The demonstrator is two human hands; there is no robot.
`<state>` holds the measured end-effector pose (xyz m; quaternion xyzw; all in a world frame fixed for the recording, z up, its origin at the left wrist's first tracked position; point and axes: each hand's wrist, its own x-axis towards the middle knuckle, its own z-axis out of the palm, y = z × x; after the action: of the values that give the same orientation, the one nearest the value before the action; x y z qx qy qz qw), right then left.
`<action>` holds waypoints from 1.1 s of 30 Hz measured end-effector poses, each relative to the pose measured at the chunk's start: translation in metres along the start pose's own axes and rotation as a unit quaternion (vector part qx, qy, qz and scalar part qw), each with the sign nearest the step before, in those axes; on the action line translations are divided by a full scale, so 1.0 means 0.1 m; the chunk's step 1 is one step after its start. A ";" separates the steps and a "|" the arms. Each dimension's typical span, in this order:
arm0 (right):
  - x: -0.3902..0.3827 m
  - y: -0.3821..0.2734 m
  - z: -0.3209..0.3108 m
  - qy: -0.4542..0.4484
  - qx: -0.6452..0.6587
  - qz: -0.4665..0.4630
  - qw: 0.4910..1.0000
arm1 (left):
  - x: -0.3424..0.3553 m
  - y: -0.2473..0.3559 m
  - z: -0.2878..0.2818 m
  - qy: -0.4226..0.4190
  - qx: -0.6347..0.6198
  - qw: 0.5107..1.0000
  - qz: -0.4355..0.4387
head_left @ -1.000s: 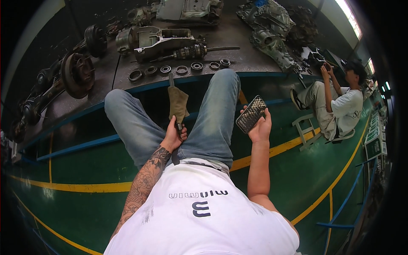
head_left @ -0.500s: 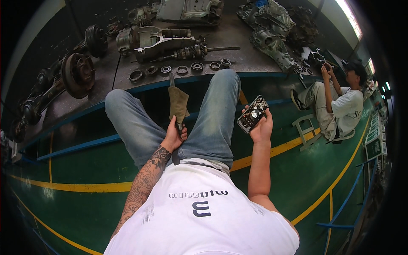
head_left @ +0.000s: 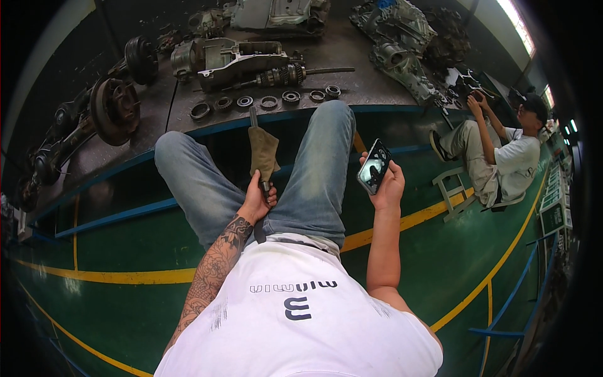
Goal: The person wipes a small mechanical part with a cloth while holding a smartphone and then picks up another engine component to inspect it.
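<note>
My left hand (head_left: 257, 200) is closed around the lower end of a metal shaft (head_left: 254, 118), between my thighs. A brown cloth (head_left: 264, 152) covers the shaft's middle, and its bare upper end points at the bench. My right hand (head_left: 388, 186) grips a smartphone (head_left: 373, 171), tilted, beside my right knee. The phone's visible face is dark with a pale bright patch. On the bench beyond my knees, several metal rings (head_left: 269, 102) lie in a row. Behind them rests a geared shaft (head_left: 281, 76) beside an open gearbox housing (head_left: 242, 60).
Rusty axle assemblies with a brake drum (head_left: 115, 110) fill the bench's left side. Metal casings (head_left: 402, 56) stand at its right. A blue rail (head_left: 213, 129) runs along the bench edge. At the right, a co-worker (head_left: 505, 141) sits on a stool (head_left: 453, 196), hands raised around a dark object.
The phone's face has turned from a bright gridded pattern to mostly dark, and the phone is tilted more steeply. The co-worker's hands have shifted slightly left. My left hand stays put.
</note>
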<state>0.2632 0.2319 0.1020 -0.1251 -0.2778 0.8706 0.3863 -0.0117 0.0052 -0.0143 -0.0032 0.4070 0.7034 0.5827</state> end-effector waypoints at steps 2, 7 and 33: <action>0.02 -0.02 -0.01 -0.023 0.067 0.009 0.997 | 0.00 0.00 0.02 0.013 -0.003 1.000 0.002; 0.01 -0.01 0.00 -0.004 0.105 0.008 0.994 | 0.02 0.00 -0.04 -0.001 -0.007 1.000 -0.001; -0.08 0.01 0.15 -0.017 0.087 -0.019 0.996 | 0.00 0.01 0.00 0.003 -0.004 1.000 -0.001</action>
<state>0.2619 0.2200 0.1136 -0.0715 -0.2101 0.8860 0.4072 -0.0128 0.0053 -0.0141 -0.0081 0.4063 0.7041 0.5823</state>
